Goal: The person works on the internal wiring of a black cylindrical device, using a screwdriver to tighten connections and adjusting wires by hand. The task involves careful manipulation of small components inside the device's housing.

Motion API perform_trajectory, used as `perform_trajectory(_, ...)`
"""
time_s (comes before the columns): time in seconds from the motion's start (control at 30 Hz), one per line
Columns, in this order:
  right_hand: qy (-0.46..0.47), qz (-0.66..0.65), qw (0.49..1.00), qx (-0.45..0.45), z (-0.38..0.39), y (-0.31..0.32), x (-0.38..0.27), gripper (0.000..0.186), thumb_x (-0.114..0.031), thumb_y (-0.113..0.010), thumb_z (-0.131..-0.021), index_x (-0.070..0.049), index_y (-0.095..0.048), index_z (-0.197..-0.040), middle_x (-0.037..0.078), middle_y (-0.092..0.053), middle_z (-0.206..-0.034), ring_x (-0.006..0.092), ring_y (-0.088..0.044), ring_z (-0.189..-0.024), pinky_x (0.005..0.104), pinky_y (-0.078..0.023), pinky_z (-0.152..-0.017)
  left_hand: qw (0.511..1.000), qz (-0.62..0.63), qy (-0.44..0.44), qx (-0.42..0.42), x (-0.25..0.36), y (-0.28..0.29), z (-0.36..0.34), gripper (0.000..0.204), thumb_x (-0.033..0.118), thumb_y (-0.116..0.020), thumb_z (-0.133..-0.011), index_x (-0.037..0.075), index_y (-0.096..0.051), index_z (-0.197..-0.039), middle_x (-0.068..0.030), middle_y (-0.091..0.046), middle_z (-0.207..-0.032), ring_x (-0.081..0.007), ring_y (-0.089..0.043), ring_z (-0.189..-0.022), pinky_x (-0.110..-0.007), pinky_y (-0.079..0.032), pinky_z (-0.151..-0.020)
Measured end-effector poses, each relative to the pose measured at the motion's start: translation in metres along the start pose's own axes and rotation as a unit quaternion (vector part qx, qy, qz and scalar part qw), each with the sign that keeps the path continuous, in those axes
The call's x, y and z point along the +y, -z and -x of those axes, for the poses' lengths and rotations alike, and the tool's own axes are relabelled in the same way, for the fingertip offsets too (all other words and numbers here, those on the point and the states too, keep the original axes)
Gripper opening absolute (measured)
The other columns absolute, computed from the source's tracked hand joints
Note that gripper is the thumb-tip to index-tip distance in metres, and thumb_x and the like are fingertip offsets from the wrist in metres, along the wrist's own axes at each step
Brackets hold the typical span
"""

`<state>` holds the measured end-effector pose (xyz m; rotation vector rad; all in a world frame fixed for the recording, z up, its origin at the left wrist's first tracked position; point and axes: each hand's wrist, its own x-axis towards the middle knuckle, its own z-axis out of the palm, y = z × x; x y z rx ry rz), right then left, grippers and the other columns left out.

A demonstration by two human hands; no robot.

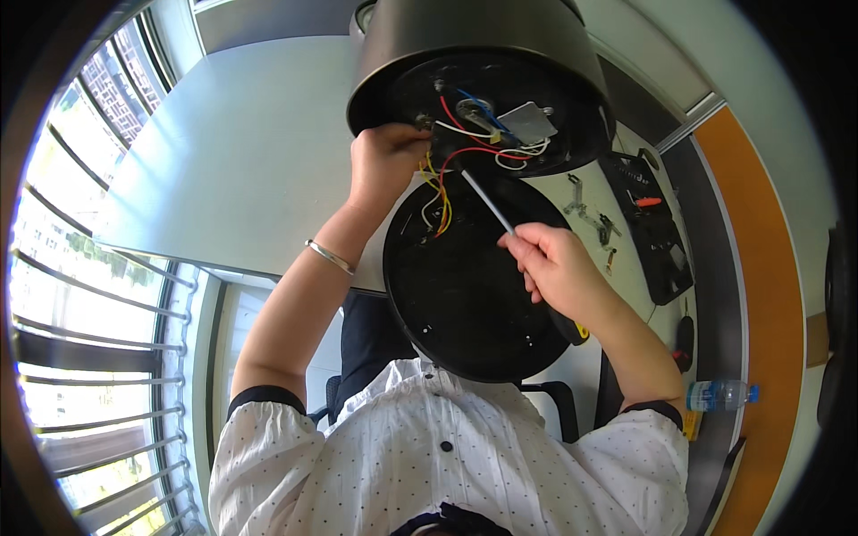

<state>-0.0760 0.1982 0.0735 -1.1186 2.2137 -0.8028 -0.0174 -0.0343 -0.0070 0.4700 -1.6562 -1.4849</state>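
A large dark metal pot-shaped electric appliance [474, 31] lies tipped, its opened underside facing me. Red, white and blue wires [469, 152] run across that underside, near a grey metal plate [529, 122]. Below it a round black base cover [474, 295] leans toward my lap, joined by yellow, red and white wires. My left hand [382, 163] has its fingertips pinched at the underside's left part; what they grip is hidden. With closed fingers my right hand [550, 263] holds a screwdriver [487, 203] around its shaft, the tip pointing up at the wires and the black-yellow handle under my wrist.
Small metal parts [585, 210] lie on the white table [241, 143], right of the cover. Beyond them is an opened black tool case [657, 232]. Another screwdriver [685, 335] and a water bottle [718, 395] are farther right. A barred window [98, 357] stands at left.
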Motion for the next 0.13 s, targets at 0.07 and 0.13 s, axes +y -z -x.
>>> perform_trajectory(0.07, -0.017, -0.029, 0.999, 0.01, -0.006, -0.005, -0.009, 0.025, -0.019, -0.046, -0.095, 0.001, -0.06, -0.098, 0.001, -0.051, -0.063, 0.0065, -0.05, -0.049, 0.0202, -0.043, -0.044, 1.0, -0.01, 0.012, -0.004, 0.001, 0.002, 0.001, 0.014, 0.002, -0.067, -0.073, -0.002, -0.07, -0.086, -0.0121, -0.069, -0.073, -0.0136, -0.065, -0.065, -0.024, -0.052, -0.062)
perform_trajectory(0.13, -0.036, -0.025, 0.999, 0.003, -0.013, -0.007, -0.016, 0.024, -0.02, -0.047, -0.095, -0.001, -0.061, -0.097, 0.002, -0.052, -0.063, 0.0075, -0.051, -0.049, 0.02, -0.045, -0.045, 1.0, -0.015, 0.016, -0.002, 0.002, 0.004, 0.001, 0.014, 0.003, -0.067, -0.073, -0.001, -0.07, -0.086, -0.0121, -0.069, -0.073, -0.0136, -0.065, -0.065, -0.024, -0.052, -0.062)
